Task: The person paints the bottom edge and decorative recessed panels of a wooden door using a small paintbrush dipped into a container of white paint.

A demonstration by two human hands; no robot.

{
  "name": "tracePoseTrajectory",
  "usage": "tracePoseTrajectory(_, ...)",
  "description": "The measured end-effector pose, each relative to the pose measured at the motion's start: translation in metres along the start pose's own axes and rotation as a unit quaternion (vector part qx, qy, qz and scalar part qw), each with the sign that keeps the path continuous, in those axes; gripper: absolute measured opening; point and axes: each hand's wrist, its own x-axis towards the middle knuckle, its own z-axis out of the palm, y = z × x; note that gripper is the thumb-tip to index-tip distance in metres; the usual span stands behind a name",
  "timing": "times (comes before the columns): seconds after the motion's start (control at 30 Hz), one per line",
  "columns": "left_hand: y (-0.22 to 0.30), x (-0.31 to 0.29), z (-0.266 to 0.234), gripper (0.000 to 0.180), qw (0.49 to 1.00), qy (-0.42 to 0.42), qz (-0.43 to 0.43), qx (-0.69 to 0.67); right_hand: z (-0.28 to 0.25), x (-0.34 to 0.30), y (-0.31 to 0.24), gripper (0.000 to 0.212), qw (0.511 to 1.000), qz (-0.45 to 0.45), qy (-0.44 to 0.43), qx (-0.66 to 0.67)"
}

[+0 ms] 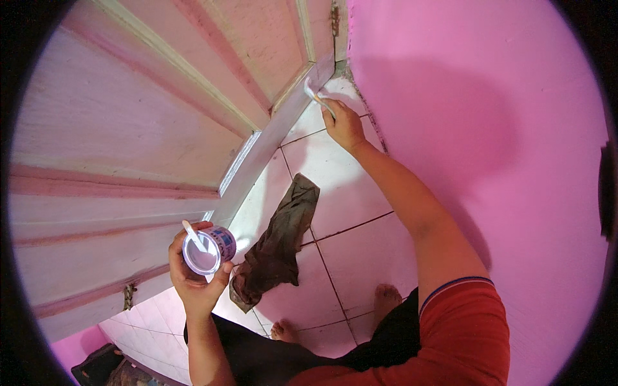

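Note:
My left hand (188, 260) is closed around a small open paint can (226, 243) with a printed label, tilted so its inside shows. Pale paint is in it, and a white stirring stick (194, 235) leans against the rim. My right arm reaches far forward. In my right hand (345, 122) I grip a paintbrush (317, 98), whose pale bristles are at the lower rail of a wooden door (257, 149), close to its hinge side. The door panels show worn pinkish and cream paint. White paint coats the bottom rail.
A crumpled dark brown cloth (280, 241) lies on the white tiled floor (351, 264) between my hands. A bright pink wall (444, 128) rises close by my right arm. My bare feet (386, 299) are on the tiles. Dark items (100, 365) lie at the lower left.

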Motion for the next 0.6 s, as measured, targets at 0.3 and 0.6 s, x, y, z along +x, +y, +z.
tracePoseTrajectory(0.3, -0.001, 0.010, 0.007, 0.074, 1.000, -0.005, 0.021, -0.002, -0.004, 0.066, 0.051, 0.033, 0.981, 0.104, 0.137, -0.086)
tracePoseTrajectory(0.6, -0.004, 0.009, 0.005, 0.074, 1.000, -0.009, 0.003, -0.012, -0.014, 0.024, 0.017, 0.030, 0.999, 0.039, 0.017, -0.029)
